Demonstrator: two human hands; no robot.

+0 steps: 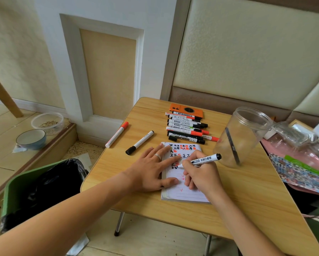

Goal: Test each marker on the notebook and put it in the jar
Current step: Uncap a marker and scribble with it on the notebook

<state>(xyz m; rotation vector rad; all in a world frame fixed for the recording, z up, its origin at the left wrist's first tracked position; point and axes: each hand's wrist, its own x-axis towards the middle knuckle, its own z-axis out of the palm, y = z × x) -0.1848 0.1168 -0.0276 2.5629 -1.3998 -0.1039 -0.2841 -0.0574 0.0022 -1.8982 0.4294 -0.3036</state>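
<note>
1. Bench (229,206): carries every task item; testing step in hand, apparently midway, one marker already standing in the jar (241,137), which sits at the notebook's right, apart from it.
2. Notebook (184,191): lying open near bench centre, upper page filled with black and red test marks.
3. Marker pile (187,129): stacked behind notebook, untested by appearance; two capped markers lying loose to the left.
4. Left hand (153,170): flat, fingers spread straight, pressing page down.
5. Right hand (201,174): clenched around black marker (204,159), tip touching paper.
6. Loose black cap (172,138): next move judged to require recapping, then dropping into jar.
</note>
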